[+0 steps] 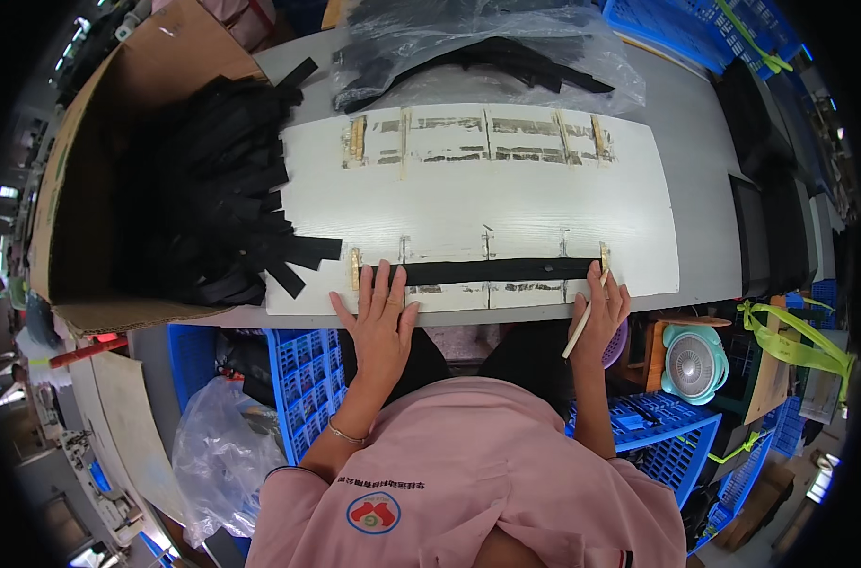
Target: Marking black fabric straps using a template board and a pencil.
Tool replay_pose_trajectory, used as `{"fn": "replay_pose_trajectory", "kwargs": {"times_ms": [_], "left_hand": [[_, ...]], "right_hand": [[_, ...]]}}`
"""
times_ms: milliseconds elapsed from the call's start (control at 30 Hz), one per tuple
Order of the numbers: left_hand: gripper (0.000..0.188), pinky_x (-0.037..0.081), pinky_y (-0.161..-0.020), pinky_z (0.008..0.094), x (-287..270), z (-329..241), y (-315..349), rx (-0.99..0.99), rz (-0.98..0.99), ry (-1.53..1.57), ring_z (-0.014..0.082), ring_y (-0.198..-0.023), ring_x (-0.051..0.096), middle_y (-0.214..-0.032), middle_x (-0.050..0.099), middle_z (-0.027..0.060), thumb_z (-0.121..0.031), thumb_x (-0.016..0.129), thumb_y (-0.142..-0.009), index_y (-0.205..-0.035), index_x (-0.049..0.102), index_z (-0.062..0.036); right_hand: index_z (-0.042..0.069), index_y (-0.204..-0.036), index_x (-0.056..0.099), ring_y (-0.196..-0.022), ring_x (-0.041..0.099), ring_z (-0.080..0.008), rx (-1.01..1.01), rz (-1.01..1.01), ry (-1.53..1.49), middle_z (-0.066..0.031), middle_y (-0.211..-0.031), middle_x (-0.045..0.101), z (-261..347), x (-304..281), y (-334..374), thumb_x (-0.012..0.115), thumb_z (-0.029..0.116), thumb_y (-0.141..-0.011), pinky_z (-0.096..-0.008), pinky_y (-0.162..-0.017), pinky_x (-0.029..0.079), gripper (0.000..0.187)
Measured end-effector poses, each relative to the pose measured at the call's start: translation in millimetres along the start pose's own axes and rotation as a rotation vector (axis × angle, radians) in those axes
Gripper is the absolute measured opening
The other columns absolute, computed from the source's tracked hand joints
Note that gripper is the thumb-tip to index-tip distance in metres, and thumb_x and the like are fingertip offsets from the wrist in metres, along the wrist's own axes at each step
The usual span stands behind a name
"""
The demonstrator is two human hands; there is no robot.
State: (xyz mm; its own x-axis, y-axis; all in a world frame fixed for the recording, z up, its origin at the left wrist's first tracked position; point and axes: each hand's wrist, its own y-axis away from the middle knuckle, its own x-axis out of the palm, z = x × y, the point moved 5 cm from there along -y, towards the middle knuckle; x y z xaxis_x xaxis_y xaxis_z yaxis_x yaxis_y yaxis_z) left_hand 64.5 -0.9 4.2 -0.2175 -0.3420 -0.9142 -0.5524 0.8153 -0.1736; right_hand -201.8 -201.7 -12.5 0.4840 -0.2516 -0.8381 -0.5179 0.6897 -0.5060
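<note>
Black strap [492, 271]: long, flat, laid straight across white board [506, 204].

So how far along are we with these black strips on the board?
Done: one black strip lies flat along the white board's near row of marks. In hand: the left hand presses its left end, while the right hand holds a pale marking stick at its right end. Left: a heap of loose strips waits in the cardboard box.
</note>
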Motion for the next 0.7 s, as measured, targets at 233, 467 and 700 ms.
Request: {"fn": "replay_pose_trajectory", "kwargs": {"times_ms": [233,467,700], "left_hand": [[0.057,0.0,-0.12,0.0664,-1,6,-3,-0.005,0.003,0.044,0.0328,-0.152,0.033,-0.159,0.045,0.0097,-0.028,0.066,-0.098,-0.151,0.05,-0.0139],[0.059,0.0,-0.121,0.0646,-3,6,-2,-0.002,-0.052,0.08,0.0319,-0.152,0.033,-0.159,0.045,0.0082,-0.027,0.069,-0.095,-0.151,0.052,-0.0157],[0.058,0.002,-0.119,0.0675,1,7,-3,-0.038,-0.027,0.101,0.0304,-0.151,0.035,-0.159,0.045,0.0059,-0.034,0.067,-0.097,-0.15,0.051,-0.016]], "right_hand": [[0.007,-0.139,0.056,-0.134,0.052,-0.0283,-0.027,0.052,0.039,-0.0052,-0.143,0.062,7,-8,-11,0.071,0.008,-0.092,-0.0518,-0.118,0.029,0.05],[0.0,-0.136,0.059,-0.121,0.059,-0.0282,0.232,0.135,-0.605,-0.0144,-0.119,0.071,78,-11,-55,0.05,0.011,-0.105,-0.0436,-0.112,0.04,0.033],[-0.001,-0.111,0.072,-0.083,0.066,-0.0121,0.263,0.519,-1.165,-0.0097,-0.097,0.073,187,40,-80,0.059,0.014,-0.103,-0.0259,-0.072,0.051,0.021]]}}
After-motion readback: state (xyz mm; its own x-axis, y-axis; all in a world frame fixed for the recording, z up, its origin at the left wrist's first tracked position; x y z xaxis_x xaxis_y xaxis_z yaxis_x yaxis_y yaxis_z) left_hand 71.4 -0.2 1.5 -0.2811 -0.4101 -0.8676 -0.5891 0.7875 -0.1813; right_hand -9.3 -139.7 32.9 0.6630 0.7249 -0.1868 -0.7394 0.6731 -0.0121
